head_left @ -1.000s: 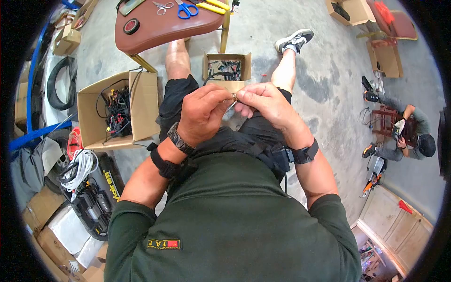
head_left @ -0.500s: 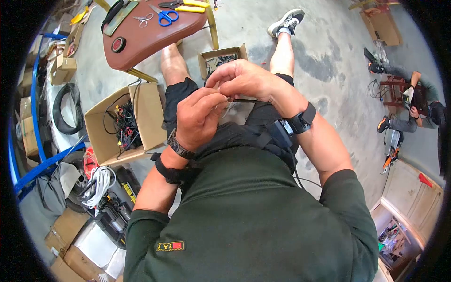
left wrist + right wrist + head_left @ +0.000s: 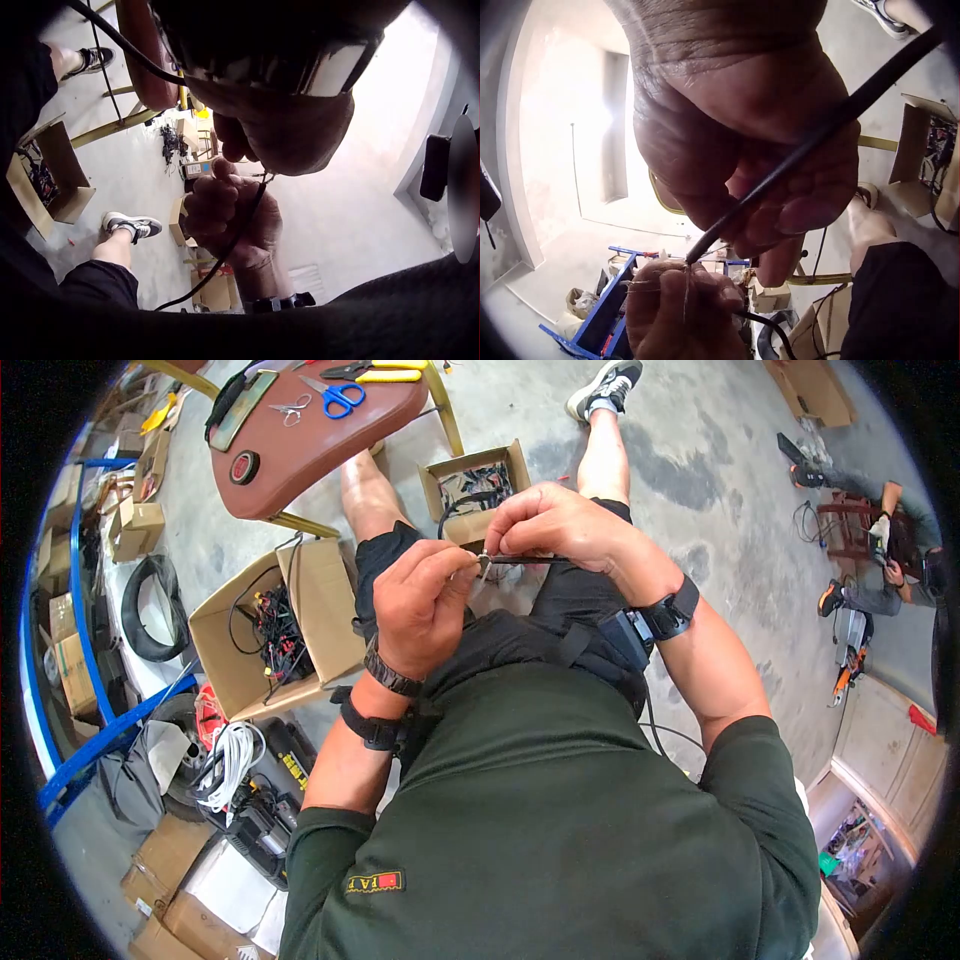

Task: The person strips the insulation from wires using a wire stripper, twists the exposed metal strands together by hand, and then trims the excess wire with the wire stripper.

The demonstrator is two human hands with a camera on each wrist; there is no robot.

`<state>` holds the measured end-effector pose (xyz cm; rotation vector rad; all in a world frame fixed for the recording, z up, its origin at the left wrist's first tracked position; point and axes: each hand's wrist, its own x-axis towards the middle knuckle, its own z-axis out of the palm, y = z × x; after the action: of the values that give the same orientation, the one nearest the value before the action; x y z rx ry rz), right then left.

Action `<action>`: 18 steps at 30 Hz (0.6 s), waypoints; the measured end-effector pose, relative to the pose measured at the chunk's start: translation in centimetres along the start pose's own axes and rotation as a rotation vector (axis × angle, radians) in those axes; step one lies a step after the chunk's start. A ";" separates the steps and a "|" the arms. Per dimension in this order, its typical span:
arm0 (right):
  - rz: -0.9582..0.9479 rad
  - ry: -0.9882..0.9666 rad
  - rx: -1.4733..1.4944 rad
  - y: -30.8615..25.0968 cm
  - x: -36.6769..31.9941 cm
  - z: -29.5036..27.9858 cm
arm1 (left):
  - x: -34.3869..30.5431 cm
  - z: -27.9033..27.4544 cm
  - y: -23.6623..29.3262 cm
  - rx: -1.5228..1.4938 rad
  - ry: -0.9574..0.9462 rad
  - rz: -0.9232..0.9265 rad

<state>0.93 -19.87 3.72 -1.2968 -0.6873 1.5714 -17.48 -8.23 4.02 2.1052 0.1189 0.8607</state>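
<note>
Between the hands is a black cable whose end is stripped into thin bare wires. My left hand pinches at the stripped end with thumb and forefinger. From beneath it a second length of black cable runs off in the right wrist view. My right hand is raised close beside it, its thumb and forefinger pinching a fine wire at the cable's end. The first cable passes across the right palm. Seen from the left wrist, the left hand partly covers the join.
A brown stool seat ahead bears blue scissors, small scissors, a yellow-handled cutter and a tape roll. Cardboard boxes of cables stand at left and between the legs. Another person sits far right.
The right hand first lifted over the left fingertips, then drew slightly back, and the cable beneath it came into view. The left hand keeps its pinch. The head view has shifted.
</note>
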 end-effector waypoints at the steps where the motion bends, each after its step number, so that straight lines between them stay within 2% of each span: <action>1: -0.009 0.009 0.002 0.0 -0.2 0.0 | 0.0 0.0 -0.1 -0.005 0.000 0.001; 4: -0.016 -0.038 0.049 0.0 -0.7 -0.6 | 0.0 -0.1 -0.1 -0.016 -0.017 -0.012; 10: -0.067 -0.055 -0.135 -0.7 -1.6 0.1 | -0.1 -0.3 0.2 -0.018 -0.045 -0.036; 18: -0.057 0.031 -0.099 -0.6 -1.1 1.3 | -0.2 -0.4 0.2 -0.019 -0.048 -0.023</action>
<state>-0.19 -20.49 5.05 -1.3596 -0.7841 1.4837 -17.89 -8.10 4.23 2.1011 0.1088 0.7950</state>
